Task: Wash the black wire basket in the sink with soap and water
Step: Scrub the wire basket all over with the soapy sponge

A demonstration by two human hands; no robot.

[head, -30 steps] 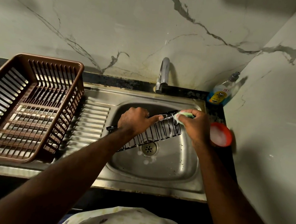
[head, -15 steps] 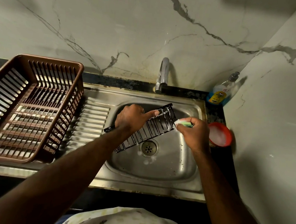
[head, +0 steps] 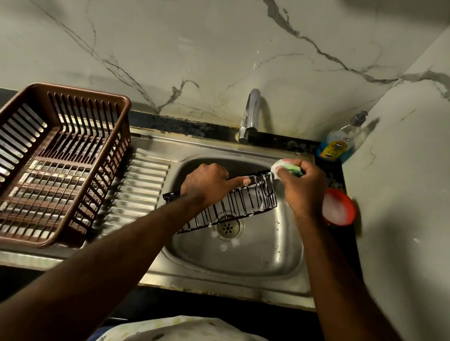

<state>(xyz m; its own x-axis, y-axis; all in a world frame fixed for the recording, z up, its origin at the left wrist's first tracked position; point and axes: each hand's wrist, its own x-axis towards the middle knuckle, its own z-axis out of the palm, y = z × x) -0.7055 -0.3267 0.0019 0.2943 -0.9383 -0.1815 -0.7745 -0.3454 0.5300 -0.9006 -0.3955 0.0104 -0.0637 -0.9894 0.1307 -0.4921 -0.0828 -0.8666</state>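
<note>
Wire basket (head: 245,202) under left hand (head: 206,182)

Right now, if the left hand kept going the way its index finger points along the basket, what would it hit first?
Probably the right hand with its sponge at the black wire basket's far end; the left hand points there, though depth is unclear.

- both forearms bare all the way up, no sleeves in sight; no watch or rings on the hands either
- pale cream top (head: 196,340) at the bottom edge; small dark leafy print dotted over it
</note>
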